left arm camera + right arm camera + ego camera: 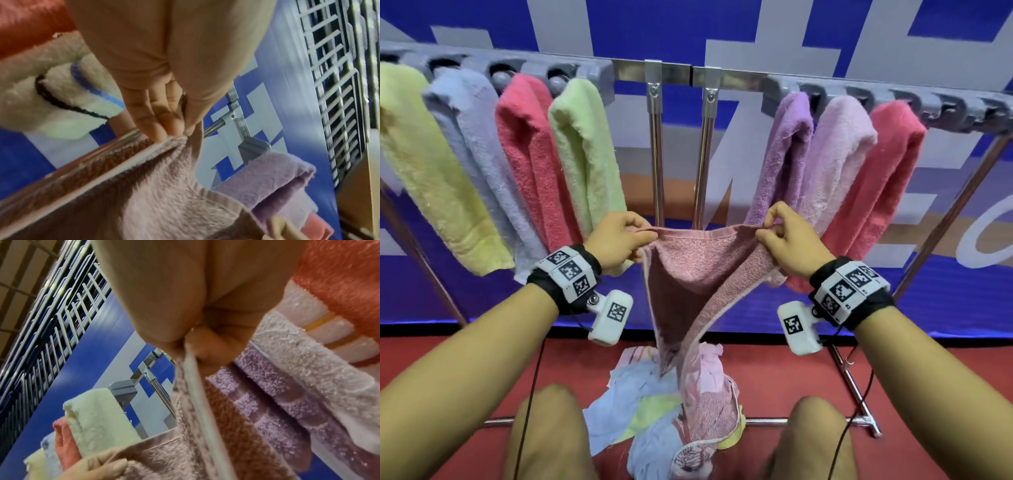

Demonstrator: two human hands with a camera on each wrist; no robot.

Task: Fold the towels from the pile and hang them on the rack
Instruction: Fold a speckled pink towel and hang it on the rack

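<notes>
A dusty pink towel (688, 281) hangs between my hands in front of the rack (654, 73). My left hand (619, 240) pinches its top left corner, my right hand (784, 236) its top right corner. The top hem stretches between them and the rest drops in a long fold onto the pile (654, 411) on the floor. In the left wrist view my left hand (174, 129) pinches the towel (164, 186). In the right wrist view my right hand (189, 344) nips the towel hem (205, 410). Several folded towels hang on the rack on both sides.
Hanging at left are yellow (424, 164), blue, red and green (585, 150) towels; at right purple (780, 157), pale pink and red (876, 192). Two steel posts (657, 154) stand in the bare middle gap. My knees (551, 428) flank the pile on the red floor.
</notes>
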